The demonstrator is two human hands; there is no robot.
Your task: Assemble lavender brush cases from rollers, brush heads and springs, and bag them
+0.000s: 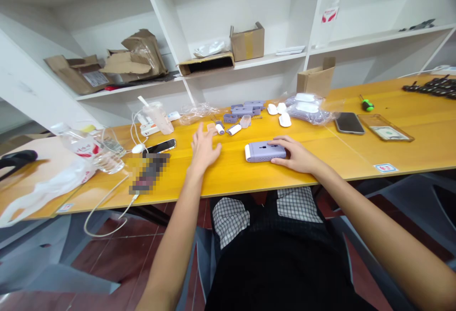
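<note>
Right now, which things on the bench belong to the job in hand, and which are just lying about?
In hand: purple casing, held by right hand; small parts by left hand; purple housings; white caps.
Lying about: phone; green-handled screwdriver; banknote; water bottle.

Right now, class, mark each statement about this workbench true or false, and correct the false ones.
1. The right hand holds the purple device on the table. True.
2. The left hand grips a screwdriver. False: it is open and holds nothing; the green-handled screwdriver lies far off to the right.
3. A banknote lies in the clear tray. True.
4. The dark phone beside the tray stands upright. False: it lies flat on the table.
</note>
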